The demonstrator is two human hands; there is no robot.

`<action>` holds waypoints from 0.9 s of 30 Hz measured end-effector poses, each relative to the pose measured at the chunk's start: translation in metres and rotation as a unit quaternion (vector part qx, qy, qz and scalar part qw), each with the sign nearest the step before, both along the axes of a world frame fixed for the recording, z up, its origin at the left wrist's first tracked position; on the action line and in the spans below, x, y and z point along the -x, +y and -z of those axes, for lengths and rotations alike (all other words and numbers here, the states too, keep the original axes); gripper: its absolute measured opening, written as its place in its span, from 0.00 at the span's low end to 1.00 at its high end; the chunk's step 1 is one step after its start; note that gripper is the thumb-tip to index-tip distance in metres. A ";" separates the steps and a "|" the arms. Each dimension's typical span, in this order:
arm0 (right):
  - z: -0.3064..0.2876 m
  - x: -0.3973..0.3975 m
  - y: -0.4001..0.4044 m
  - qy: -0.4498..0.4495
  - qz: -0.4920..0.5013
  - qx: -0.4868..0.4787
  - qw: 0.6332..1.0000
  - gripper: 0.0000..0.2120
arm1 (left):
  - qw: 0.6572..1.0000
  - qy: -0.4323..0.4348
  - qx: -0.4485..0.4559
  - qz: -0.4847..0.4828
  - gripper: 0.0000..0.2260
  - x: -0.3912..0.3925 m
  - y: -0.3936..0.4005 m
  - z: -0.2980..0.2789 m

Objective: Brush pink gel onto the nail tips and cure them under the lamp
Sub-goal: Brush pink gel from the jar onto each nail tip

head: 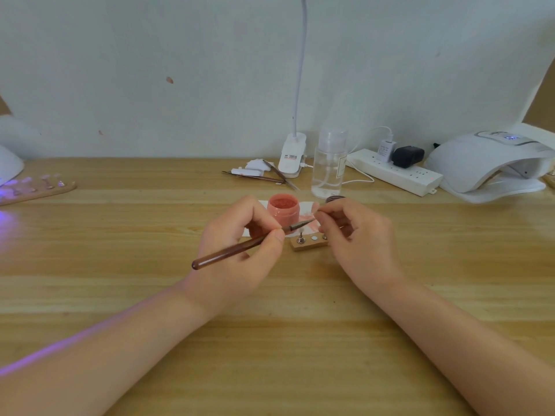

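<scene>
A: Entry, head view. The left hand (240,244) holds the brush (249,244) in a pen grip, thumb and forefinger closed on the wooden handle just behind the metal ferrule; the handle end points down-left.

B: And the right hand (357,235)?

A: Its fingers are pinched narrow around something small at the brush tip. It looks like a nail tip on a stand, but it is too small to tell.

B: Gel position?

A: The open pink gel jar (283,210) stands on a white paper (306,211) just behind both hands. The small wooden holder (309,243) lies between the hands, on the table (270,340).

B: Lamps?

A: One white curing lamp (489,163) sits far right, beside the power strip (393,172). Another lamp (9,166) at the far left edge glows violet; a wooden strip of nail tips (36,187) lies partly under it.

B: Other items?

A: A clear bottle (329,163) and the clip base of a desk lamp (291,154) stand near the wall.
</scene>
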State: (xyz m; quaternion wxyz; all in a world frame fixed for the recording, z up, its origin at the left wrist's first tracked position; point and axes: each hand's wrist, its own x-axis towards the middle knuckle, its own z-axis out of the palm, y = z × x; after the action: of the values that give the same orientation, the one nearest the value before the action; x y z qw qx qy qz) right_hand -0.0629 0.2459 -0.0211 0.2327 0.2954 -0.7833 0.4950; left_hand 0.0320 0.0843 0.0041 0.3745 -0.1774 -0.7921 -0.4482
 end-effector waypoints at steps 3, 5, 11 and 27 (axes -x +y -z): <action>-0.001 -0.001 0.000 -0.002 -0.003 0.001 1.000 0.02 | 1.000 -0.006 -0.027 -0.006 0.03 0.001 0.000 0.001; -0.002 -0.002 0.000 0.000 -0.006 0.000 1.000 0.02 | 0.999 -0.013 -0.038 -0.021 0.05 0.003 0.002 0.001; -0.003 -0.003 0.000 0.007 -0.006 -0.002 1.000 0.02 | 0.998 -0.038 -0.039 -0.007 0.09 0.004 0.004 0.002; -0.003 -0.001 0.001 0.039 0.008 -0.027 0.999 0.03 | 0.999 -0.018 -0.004 -0.026 0.08 0.001 0.003 0.000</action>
State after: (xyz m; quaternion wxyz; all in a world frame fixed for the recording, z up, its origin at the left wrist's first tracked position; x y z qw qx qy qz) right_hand -0.0614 0.2468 -0.0177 0.2587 0.3140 -0.7890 0.4604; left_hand 0.0307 0.0878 0.0045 0.3720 -0.1470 -0.8012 -0.4451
